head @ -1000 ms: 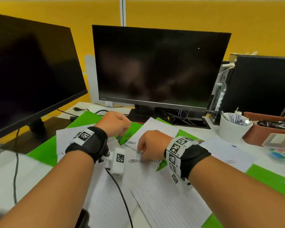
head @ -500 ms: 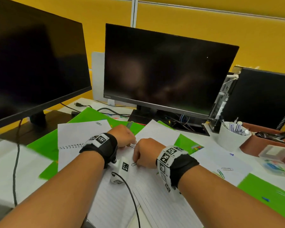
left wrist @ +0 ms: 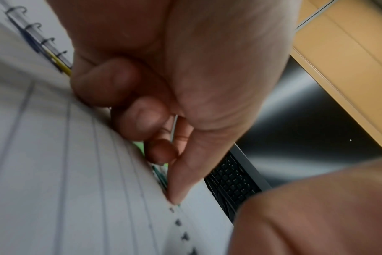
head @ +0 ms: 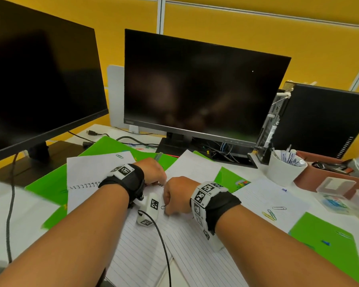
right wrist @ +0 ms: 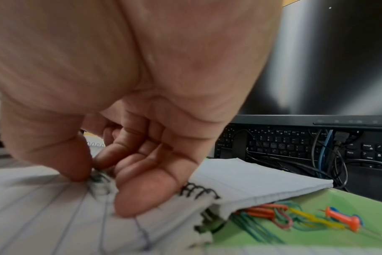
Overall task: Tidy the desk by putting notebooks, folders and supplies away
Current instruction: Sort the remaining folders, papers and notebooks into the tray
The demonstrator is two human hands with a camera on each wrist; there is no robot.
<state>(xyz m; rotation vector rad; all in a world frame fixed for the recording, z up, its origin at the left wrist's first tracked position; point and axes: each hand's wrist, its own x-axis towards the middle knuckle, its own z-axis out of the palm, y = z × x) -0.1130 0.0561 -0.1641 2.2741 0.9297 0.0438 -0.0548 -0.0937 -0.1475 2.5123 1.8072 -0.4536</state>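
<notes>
R hand (head: 177, 195) now sits lower on the spiral notebook (head: 145, 241), thumb & forefinger pinched at a paper clip (right wrist: 98, 177) by the coil. L hand (head: 152, 170) has drawn in beside it, curled round a pen (head: 158, 156). Judging by that, small supplies get gathered first; notebook, green folders (head: 50, 183) beyond not yet put away. Far back: monitors (head: 195, 90), white cup (head: 282, 170).
</notes>
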